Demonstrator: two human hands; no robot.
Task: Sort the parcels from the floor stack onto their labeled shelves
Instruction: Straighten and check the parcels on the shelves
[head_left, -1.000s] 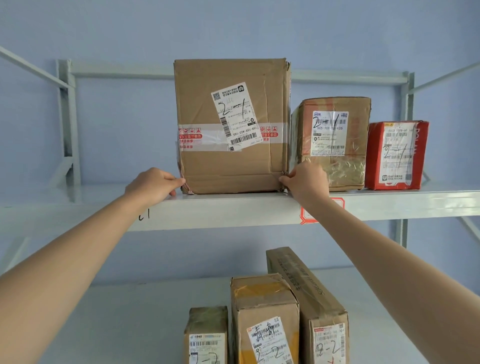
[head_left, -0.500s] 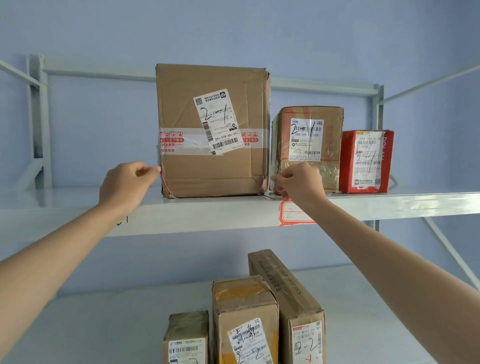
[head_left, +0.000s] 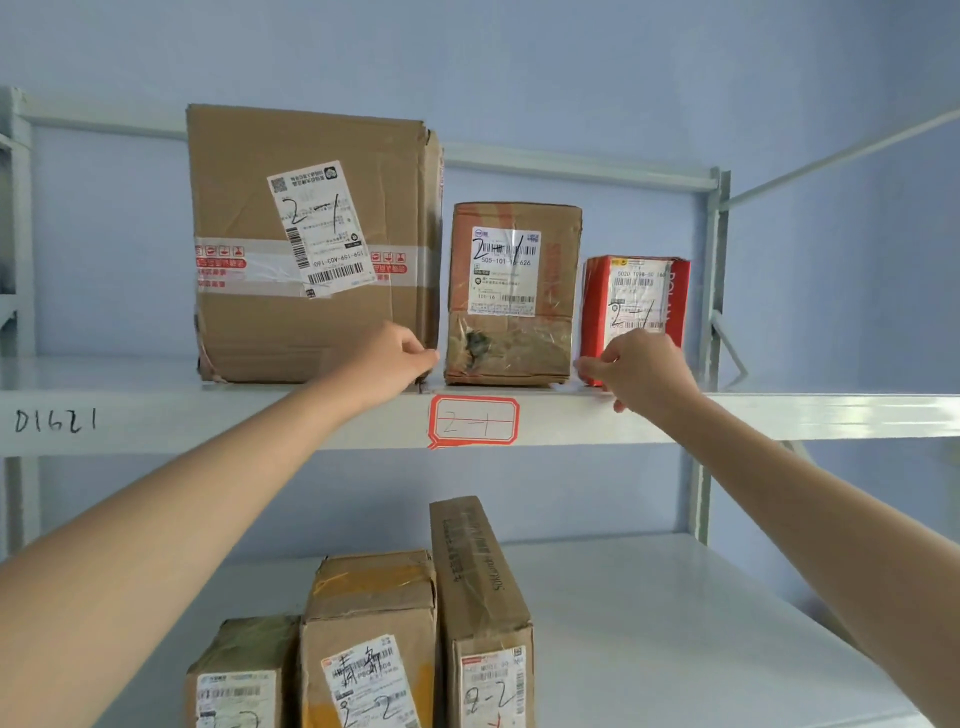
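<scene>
- Head view is showing the upper shelf (head_left: 779, 410), whose front edge is carrying a red-bordered tag (head_left: 474, 421) reading 2-1; you are working at this level, so the step in hand is looking like tidying parcels already placed, not fetching from the floor stack, which is out of view.
- Your large brown parcel (head_left: 306, 244), marked 2-1, is standing upright at the left of the row.
- Your middle brown parcel (head_left: 511, 296), also marked 2-1, is sitting just beside it, between your two hands.
- Your red parcel (head_left: 636, 296) is standing at the right end, partly behind your right hand.
- Your left hand (head_left: 389, 361) is curling its fingers at the large parcel's lower right corner; whether it is gripping anything, I cannot tell.
- Your right hand (head_left: 641, 371) is curling at the shelf lip by the red parcel's base; its hold is likewise unclear.
- Next, you are probably needing to square the middle parcel, then return for another.
</scene>
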